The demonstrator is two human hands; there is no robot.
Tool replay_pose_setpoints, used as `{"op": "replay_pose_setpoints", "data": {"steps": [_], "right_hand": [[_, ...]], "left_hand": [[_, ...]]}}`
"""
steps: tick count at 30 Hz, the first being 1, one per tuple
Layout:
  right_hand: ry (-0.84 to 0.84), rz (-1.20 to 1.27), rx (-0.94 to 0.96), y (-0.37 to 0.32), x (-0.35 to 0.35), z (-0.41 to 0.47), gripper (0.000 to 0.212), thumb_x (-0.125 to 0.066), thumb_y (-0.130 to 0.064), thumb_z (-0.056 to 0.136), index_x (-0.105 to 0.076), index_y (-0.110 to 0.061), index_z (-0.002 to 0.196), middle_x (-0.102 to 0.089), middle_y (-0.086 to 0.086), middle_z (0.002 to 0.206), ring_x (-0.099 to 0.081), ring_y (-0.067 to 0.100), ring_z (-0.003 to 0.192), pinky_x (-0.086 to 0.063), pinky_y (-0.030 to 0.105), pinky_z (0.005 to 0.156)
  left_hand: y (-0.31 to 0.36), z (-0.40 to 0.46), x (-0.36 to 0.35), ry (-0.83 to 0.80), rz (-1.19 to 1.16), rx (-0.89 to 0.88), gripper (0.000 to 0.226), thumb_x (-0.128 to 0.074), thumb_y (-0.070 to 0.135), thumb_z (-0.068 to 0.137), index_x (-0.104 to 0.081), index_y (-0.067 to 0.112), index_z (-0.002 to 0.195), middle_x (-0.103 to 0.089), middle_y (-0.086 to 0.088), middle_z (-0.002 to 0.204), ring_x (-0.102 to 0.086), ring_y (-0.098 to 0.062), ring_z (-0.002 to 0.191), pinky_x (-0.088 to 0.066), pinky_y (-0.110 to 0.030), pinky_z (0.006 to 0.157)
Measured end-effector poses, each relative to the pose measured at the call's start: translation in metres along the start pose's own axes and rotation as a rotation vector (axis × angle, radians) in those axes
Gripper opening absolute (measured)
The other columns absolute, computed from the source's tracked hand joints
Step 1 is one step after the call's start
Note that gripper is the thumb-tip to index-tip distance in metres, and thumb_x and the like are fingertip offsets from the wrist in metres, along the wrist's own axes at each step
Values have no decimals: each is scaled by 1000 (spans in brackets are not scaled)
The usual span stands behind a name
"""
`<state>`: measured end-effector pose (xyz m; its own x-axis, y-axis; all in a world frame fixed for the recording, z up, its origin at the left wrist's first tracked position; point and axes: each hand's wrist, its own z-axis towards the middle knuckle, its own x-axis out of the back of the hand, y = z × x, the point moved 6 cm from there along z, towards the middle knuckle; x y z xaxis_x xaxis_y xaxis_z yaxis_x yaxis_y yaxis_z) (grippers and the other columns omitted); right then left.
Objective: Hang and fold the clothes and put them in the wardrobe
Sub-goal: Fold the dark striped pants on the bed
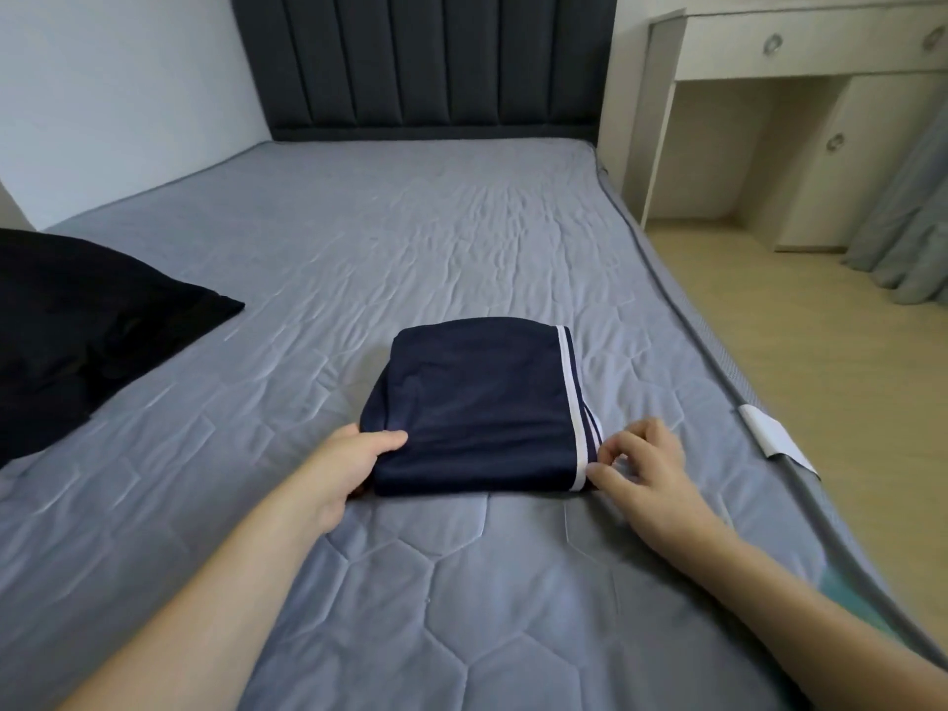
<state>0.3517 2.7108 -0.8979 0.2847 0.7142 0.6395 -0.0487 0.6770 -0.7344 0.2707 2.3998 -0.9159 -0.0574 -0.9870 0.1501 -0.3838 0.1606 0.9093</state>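
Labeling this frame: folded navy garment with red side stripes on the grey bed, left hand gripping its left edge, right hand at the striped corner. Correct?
Not quite: the stripes are white, not red, as the head view shows. The rest holds: the folded navy garment lies on the grey bed, the left hand grips its left edge, and the right hand is at the striped corner.
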Motion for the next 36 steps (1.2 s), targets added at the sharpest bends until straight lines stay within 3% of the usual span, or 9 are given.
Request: {"op": "replay_pose_setpoints", "data": {"steps": [4,10,17,20,24,27,29,33,36], "right_hand": [[39,-205,210,-27,6,-8,16,-74,-21,78,-59,-17,73,-48,-6,83,-48,16,80,-37,28,78],[-35,-31,-43,-30,-7,5,17,-67,-26,86,-56,-18,76,-55,-9,72,-51,10,68,-36,12,58],[128,-55,-24,-54,26,11,24,-59,-32,93,-57,-18,74,-60,-8,68,-54,8,65,-38,23,54],[148,-98,-31,-58,28,9,19,-56,-28,93,-55,-20,76,-60,-10,70,-54,7,68,-44,28,58],[-69,240,-188,-53,9,10,6,-63,-19,89,-59,-19,85,-67,-6,83,-64,14,80,-52,28,72],[-244,547,-386,-45,-9,5,26,-72,-13,84,-54,-19,101,-65,-5,93,-63,8,74,-48,13,56],[-311,503,-417,-40,-12,4,32,-74,-12,83,-55,-18,108,-66,-4,90,-63,7,70,-47,12,54],[-405,177,-286,-35,-7,5,17,-70,-14,86,-66,-10,102,-71,1,94,-66,16,85,-52,31,87],[-374,167,-205,-37,4,11,18,-66,-15,89,-60,2,89,-65,-3,71,-53,17,71,-44,33,72]], "left_hand": [[5,-4,-4,22,-36,-12,18,-68,18,89,-67,22,106,-76,4,87,-71,-17,83,-52,-29,65],[17,-9,-11,77,-168,-46,26,-63,16,93,-62,20,119,-71,1,104,-67,-19,95,-52,-33,76],[26,-9,-15,174,-213,-80,34,-60,17,96,-54,16,129,-63,-2,121,-60,-21,101,-46,-31,79],[25,-5,-15,218,-210,-61,39,-61,17,95,-51,11,132,-59,-6,129,-57,-25,112,-45,-37,97],[21,-2,-19,220,-230,1,36,-62,18,94,-53,10,128,-62,-8,127,-59,-26,110,-46,-40,98],[20,-1,-21,231,-247,34,42,-62,20,94,-52,10,134,-61,-7,129,-58,-26,113,-45,-38,97],[20,-1,-22,239,-269,51,43,-62,19,94,-51,10,135,-60,-7,129,-58,-25,112,-45,-37,95],[20,-2,-25,242,-283,73,40,-61,17,94,-52,10,132,-62,-7,125,-59,-26,108,-46,-37,90],[19,-2,-23,247,-291,90,39,-61,17,94,-53,10,132,-62,-7,123,-60,-26,107,-48,-39,91]]}}
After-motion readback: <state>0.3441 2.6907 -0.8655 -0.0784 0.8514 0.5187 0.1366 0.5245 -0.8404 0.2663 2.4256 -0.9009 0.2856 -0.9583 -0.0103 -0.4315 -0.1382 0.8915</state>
